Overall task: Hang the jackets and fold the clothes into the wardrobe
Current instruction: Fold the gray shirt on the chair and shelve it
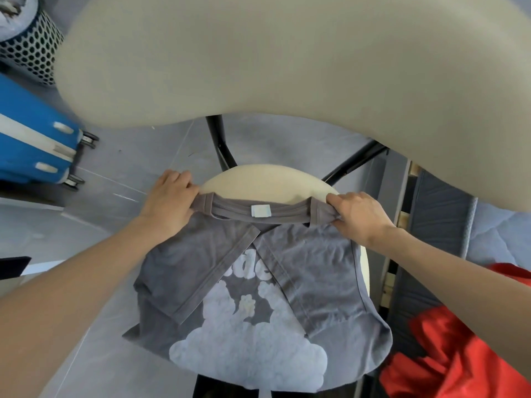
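Folding now: left hand [169,196] and right hand [359,216] each pinch a shoulder of the grey T-shirt [316,271], spread on the chair seat [273,179], collar at its far edge. Sleeves tucked in; next, probably bring collar to hem.

- T-shirt [316,268]: washed charcoal grey, with a pale bluish-white cloud-shaped print [247,354] and lettering.
- Neck label [261,211] on the T-shirt: white and light blue.
- Chair seat [267,179] under the T-shirt: cream; chair legs [218,142] black.
- Suitcase [26,133], left of the T-shirt: bright blue, white stripe.
- Garment [459,354], right of the T-shirt: red.
- Perforated bin [31,50], far upper left of the T-shirt: white, dark holes.
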Motion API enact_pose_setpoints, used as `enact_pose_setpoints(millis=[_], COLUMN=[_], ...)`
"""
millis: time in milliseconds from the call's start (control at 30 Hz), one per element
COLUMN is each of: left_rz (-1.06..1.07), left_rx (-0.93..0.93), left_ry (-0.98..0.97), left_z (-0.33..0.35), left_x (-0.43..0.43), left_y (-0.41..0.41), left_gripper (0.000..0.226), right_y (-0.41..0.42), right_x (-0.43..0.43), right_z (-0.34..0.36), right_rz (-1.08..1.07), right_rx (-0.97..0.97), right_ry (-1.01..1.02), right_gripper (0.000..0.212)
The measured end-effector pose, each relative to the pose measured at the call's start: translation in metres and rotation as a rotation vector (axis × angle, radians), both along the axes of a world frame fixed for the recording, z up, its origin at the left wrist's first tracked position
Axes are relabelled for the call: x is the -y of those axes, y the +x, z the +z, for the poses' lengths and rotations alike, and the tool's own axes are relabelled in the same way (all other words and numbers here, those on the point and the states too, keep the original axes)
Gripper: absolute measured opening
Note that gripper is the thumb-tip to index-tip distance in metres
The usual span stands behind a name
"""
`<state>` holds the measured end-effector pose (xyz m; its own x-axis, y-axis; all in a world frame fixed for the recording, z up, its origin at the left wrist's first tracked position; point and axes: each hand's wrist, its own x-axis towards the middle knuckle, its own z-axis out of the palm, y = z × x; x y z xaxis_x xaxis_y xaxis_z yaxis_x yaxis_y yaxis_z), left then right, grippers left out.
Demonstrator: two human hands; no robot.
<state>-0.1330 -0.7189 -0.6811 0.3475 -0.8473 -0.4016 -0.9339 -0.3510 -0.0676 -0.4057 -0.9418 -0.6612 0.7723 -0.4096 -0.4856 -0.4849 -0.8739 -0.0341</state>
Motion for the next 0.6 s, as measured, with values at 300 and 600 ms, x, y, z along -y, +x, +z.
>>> enact_pose_setpoints(millis=[300, 600], left_rz=[0.118, 0.078], left_rx=[0.176, 0.198], left_ry=[-0.073, -0.271], left_z=[0.029, 0.051], left_x=[0.022, 0.02], left_y=[0.0, 0.001], left_gripper=[0.03, 0.027], right_y=[0.022, 0.024], right_x=[0.008, 0.016], right_z=[0.023, 0.045], right_rz=[-0.006, -0.066], right_rx=[0.032, 0.127], right_ry=[-0.098, -0.172], right_gripper=[0.023, 0.025])
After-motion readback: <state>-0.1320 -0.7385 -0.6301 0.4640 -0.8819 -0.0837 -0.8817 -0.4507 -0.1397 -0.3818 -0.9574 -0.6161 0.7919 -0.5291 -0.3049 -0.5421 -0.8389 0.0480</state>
